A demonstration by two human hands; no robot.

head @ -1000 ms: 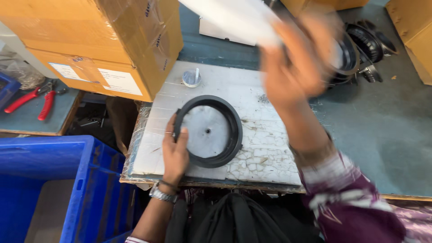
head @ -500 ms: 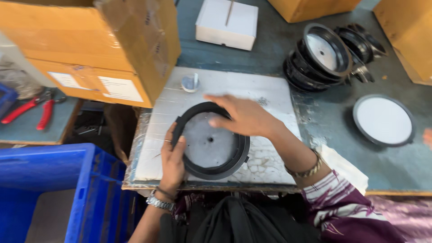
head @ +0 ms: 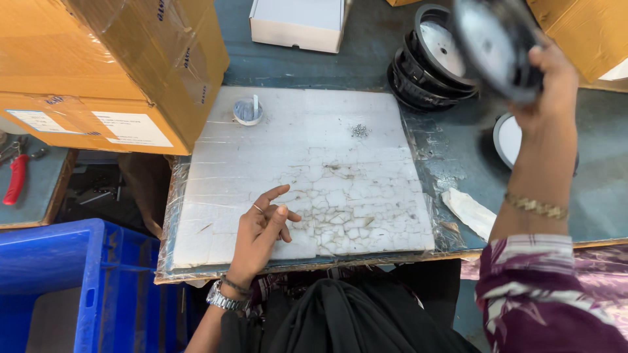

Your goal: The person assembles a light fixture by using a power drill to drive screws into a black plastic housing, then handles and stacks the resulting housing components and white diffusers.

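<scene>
At two o'clock, the right hand (head: 553, 82) grips a round black part (head: 494, 46) above the stack (head: 425, 65), while the left hand (head: 261, 229) rests open on the white board (head: 314, 170).

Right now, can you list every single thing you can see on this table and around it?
round black part with silver centre: one, held up at top right, blurred
stack of round black parts: one stack, count unclear, table top right
round part with white centre: one, black rim, partly hidden behind the right arm
white cracked work board: one, wrapped in clear film, middle
small white cup: one, on the board's top left
pile of tiny screws: one, grey, on the board's top
white box: one, top middle
cardboard boxes: several, brown, left and top right
white cloth scrap: one, right of the board
blue crate: one, bottom left
red-handled pliers: one, far left
left hand: resting on the board, wristwatch
right hand: raised, holding the round part, bracelet
</scene>
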